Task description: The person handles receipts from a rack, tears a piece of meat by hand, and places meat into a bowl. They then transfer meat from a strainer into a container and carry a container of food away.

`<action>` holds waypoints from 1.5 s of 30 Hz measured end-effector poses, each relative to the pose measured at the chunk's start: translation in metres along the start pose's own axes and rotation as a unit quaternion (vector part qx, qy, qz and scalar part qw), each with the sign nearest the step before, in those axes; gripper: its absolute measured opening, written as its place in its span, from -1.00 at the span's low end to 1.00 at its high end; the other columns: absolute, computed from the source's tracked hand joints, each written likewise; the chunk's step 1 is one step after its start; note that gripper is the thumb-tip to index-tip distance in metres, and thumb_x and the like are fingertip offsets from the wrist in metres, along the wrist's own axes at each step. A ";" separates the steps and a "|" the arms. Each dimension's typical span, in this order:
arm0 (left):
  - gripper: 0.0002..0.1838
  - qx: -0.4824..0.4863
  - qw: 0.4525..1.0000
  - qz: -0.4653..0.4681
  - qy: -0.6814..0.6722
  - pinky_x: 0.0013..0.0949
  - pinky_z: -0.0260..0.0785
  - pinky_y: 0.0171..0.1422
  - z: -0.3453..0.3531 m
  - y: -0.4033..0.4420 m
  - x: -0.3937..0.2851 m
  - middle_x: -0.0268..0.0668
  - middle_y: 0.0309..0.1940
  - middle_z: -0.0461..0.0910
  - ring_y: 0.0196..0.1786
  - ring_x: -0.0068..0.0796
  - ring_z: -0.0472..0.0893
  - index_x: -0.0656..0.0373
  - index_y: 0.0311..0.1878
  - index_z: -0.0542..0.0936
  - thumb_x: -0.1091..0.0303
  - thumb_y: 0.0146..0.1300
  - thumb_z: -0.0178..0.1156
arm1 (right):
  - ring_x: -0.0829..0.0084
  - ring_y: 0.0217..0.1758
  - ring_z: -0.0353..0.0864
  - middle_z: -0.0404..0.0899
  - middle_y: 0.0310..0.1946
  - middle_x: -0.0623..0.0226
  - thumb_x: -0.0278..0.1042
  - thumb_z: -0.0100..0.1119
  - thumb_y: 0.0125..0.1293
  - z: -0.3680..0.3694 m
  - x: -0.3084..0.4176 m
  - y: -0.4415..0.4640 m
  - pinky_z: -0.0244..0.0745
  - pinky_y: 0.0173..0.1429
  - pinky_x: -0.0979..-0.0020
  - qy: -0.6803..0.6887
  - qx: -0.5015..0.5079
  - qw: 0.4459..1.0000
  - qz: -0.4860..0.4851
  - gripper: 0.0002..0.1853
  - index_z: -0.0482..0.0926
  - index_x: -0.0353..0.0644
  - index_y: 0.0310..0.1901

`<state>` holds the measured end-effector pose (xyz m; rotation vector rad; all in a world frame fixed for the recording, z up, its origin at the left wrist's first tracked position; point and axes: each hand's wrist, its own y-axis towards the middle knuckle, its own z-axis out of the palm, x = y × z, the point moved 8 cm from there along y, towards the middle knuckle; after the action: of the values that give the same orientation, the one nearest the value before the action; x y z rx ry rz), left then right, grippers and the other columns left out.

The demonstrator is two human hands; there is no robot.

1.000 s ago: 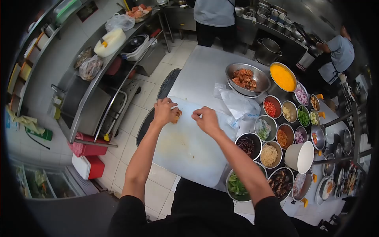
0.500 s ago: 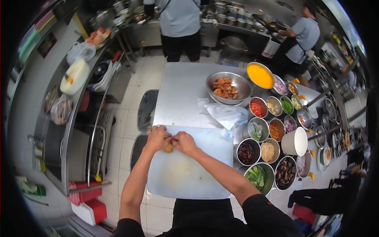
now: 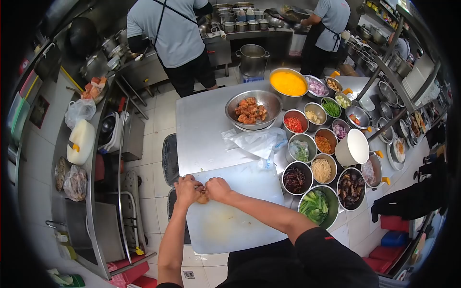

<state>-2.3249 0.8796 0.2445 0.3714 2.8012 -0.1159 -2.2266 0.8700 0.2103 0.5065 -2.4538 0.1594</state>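
Note:
Near the far left corner of a pale cutting board [image 3: 240, 211], both hands meet over a small light-brown piece of food [image 3: 203, 198]; its exact kind cannot be made out. My left hand [image 3: 187, 190] is closed on the piece from the left, with bent fingers. From the right, my right hand [image 3: 218, 189] is closed, its fingertips pinching at the same piece. My fingers cover much of it. A few small crumbs and a yellowish wet patch mark the board nearer to me.
Beyond the board stands a steel bowl of reddish-brown meat pieces [image 3: 252, 111], with a crumpled plastic bag [image 3: 259, 142] before it. Several metal pots of cut ingredients, including leafy greens [image 3: 314, 206], line the right side. Two people [image 3: 170, 38] stand at the far counter.
My view has shifted, so the scene sits differently in it. Both hands stay together on the brown piece at the board's far left. The nearer person at the counter has changed posture.

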 end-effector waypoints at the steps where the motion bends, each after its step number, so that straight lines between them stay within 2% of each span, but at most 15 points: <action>1: -0.84 -0.002 1.000 0.000 0.001 -0.03 0.21 0.01 0.001 0.001 0.000 -0.33 -0.15 0.54 -0.01 -0.18 0.44 -0.03 -0.34 0.73 0.30 -0.08 0.33 | 0.08 -0.33 0.62 0.60 -0.44 0.01 -0.38 0.17 -0.05 0.000 -0.002 -0.002 0.53 -0.16 0.18 0.003 -0.001 1.000 0.000 -0.86 0.61 -0.28 -0.51; 7: -0.82 0.025 0.999 -0.022 -0.008 -0.01 0.23 0.04 -0.002 0.000 -0.002 -0.31 -0.14 0.55 -0.01 -0.17 0.45 -0.03 -0.33 0.73 0.27 -0.07 0.34 | 0.12 -0.43 0.61 0.58 -0.50 0.00 -0.39 0.19 -0.06 -0.056 -0.024 -0.034 0.54 -0.27 0.23 0.007 -0.102 0.994 0.042 -0.86 0.60 -0.30 -0.54; 10: -0.82 0.045 0.997 -0.049 -0.041 0.00 0.23 0.08 0.000 0.012 0.006 -0.29 -0.07 0.55 0.02 -0.16 0.46 -0.03 -0.32 0.73 0.23 -0.04 0.32 | 0.39 -0.46 0.60 0.62 -0.47 0.18 -0.40 0.23 0.08 -0.116 -0.021 -0.079 0.53 -0.31 0.42 0.289 -0.132 0.939 0.129 -0.85 0.61 -0.35 -0.40; 13: -0.76 0.021 0.996 -0.044 -0.071 -0.08 0.31 0.05 0.001 0.042 -0.002 -0.23 -0.06 0.58 -0.08 -0.14 0.54 0.04 -0.31 0.72 0.14 0.02 0.27 | 0.68 -0.39 0.53 0.62 -0.37 0.40 -0.45 0.16 0.26 -0.173 0.020 -0.131 0.48 -0.34 0.59 0.589 -0.045 0.798 0.117 -0.83 0.57 -0.32 -0.16; 17: -0.57 -0.021 0.941 -0.078 -0.328 -0.28 0.37 -0.27 0.007 0.108 -0.042 -0.21 -0.26 0.60 -0.35 -0.29 0.59 0.26 -0.30 0.65 0.01 0.10 0.24 | 0.38 -0.40 0.58 0.59 -0.33 0.09 -0.53 0.14 0.25 -0.270 0.112 -0.211 0.50 -0.34 0.43 0.701 -0.014 0.712 0.013 -0.86 0.54 -0.39 -0.18; 19: -0.50 -0.005 0.892 -0.098 -0.442 -0.38 0.33 -0.39 0.017 0.140 -0.070 -0.21 -0.30 0.58 -0.40 -0.38 0.58 0.33 -0.28 0.60 -0.04 0.13 0.21 | 0.25 -0.34 0.57 0.56 -0.33 -0.02 -0.47 0.12 0.28 -0.303 0.148 -0.233 0.47 -0.32 0.26 0.685 -0.010 0.715 -0.138 -0.81 0.53 -0.40 -0.14; 21: -0.35 -0.009 0.825 -0.197 -0.530 -0.26 0.34 -0.42 0.030 0.157 -0.087 -0.25 -0.40 0.52 -0.44 -0.33 0.55 0.40 -0.11 0.54 -0.15 0.13 0.17 | 0.24 -0.33 0.56 0.60 -0.33 0.11 -0.57 0.26 0.15 -0.315 0.172 -0.248 0.43 -0.26 0.42 0.784 -0.020 0.604 -0.139 -0.85 0.60 -0.44 -0.25; 24: -0.20 0.022 0.774 -0.276 -0.569 -0.26 0.31 -0.46 0.046 0.168 -0.112 -0.16 -0.36 0.48 -0.48 -0.30 0.53 0.40 0.01 0.43 -0.26 0.05 0.15 | 0.36 -0.39 0.57 0.60 -0.34 0.16 -0.53 0.31 0.12 -0.336 0.175 -0.255 0.46 -0.31 0.47 0.690 -0.158 0.631 -0.319 -0.85 0.60 -0.44 -0.31; 27: -0.13 0.045 0.767 -0.280 -0.576 -0.25 0.30 -0.48 0.058 0.178 -0.124 -0.10 -0.31 0.44 -0.48 -0.27 0.52 0.42 0.01 0.39 -0.32 -0.02 0.15 | 0.21 -0.28 0.55 0.55 -0.34 -0.05 -0.36 0.15 0.27 -0.336 0.145 -0.272 0.43 -0.22 0.18 0.714 -0.305 0.619 -0.119 -0.76 0.55 -0.36 -0.14; 28: -0.08 0.063 0.772 -0.276 -0.569 -0.24 0.30 -0.40 0.061 0.180 -0.126 -0.17 -0.31 0.40 -0.41 -0.28 0.51 0.37 0.05 0.34 -0.37 -0.06 0.13 | 0.25 -0.28 0.53 0.56 -0.30 0.00 -0.27 0.20 0.22 -0.329 0.129 -0.260 0.42 -0.18 0.22 0.740 -0.222 0.624 -0.119 -0.74 0.57 -0.29 -0.17; 29: -0.08 0.065 0.773 -0.277 -0.567 -0.24 0.30 -0.40 0.060 0.179 -0.129 -0.17 -0.31 0.40 -0.41 -0.28 0.51 0.37 0.05 0.34 -0.37 -0.06 0.13 | 0.32 -0.28 0.52 0.57 -0.28 0.13 -0.30 0.23 0.17 -0.334 0.108 -0.243 0.42 -0.22 0.27 0.559 -0.146 0.810 -0.099 -0.76 0.59 -0.24 -0.17; 32: -0.05 0.058 0.782 -0.280 -0.554 -0.24 0.31 -0.40 0.059 0.178 -0.131 -0.13 -0.28 0.42 -0.39 -0.25 0.53 0.39 0.10 0.30 -0.37 -0.06 0.13 | 0.30 -0.20 0.49 0.54 -0.24 0.28 -0.28 0.25 0.15 -0.297 0.003 -0.165 0.39 -0.10 0.32 0.212 -0.278 0.936 0.038 -0.72 0.61 -0.17 -0.12; 36: -0.08 0.058 0.777 -0.269 -0.566 -0.27 0.32 -0.47 0.067 0.184 -0.123 -0.03 -0.26 0.47 -0.42 -0.20 0.55 0.42 0.17 0.26 -0.29 0.03 0.12 | 0.12 0.22 0.26 0.27 0.15 0.01 -0.14 0.36 -0.01 -0.207 -0.128 -0.069 0.40 0.14 0.18 -0.040 -0.205 0.919 0.335 -0.29 0.34 -0.28 0.15; 40: -0.04 0.096 0.780 -0.265 -0.558 -0.29 0.31 -0.47 0.065 0.194 -0.115 0.00 -0.22 0.48 -0.38 -0.19 0.56 0.34 0.29 0.19 -0.32 0.05 0.06 | 0.09 0.09 0.42 0.41 0.04 0.00 -0.31 0.36 -0.13 -0.173 -0.165 -0.041 0.53 -0.05 0.19 -0.093 -0.265 0.894 0.350 -0.31 0.36 -0.29 0.11; 45: -0.08 0.026 0.830 -0.245 -0.501 -0.33 0.32 -0.35 0.026 0.164 -0.115 -0.05 -0.10 0.47 -0.21 -0.25 0.54 0.30 0.31 0.19 -0.31 0.11 0.00 | -0.02 -0.29 0.62 0.60 -0.33 -0.05 -0.44 0.21 -0.13 -0.196 -0.156 -0.049 0.56 -0.17 0.14 -0.063 -0.238 0.937 0.249 -0.68 0.58 -0.34 -0.25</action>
<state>-2.1685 1.0068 0.2501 -0.3420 1.7682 -0.3758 -1.9842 0.9203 0.2737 -0.3303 -2.5749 -0.2694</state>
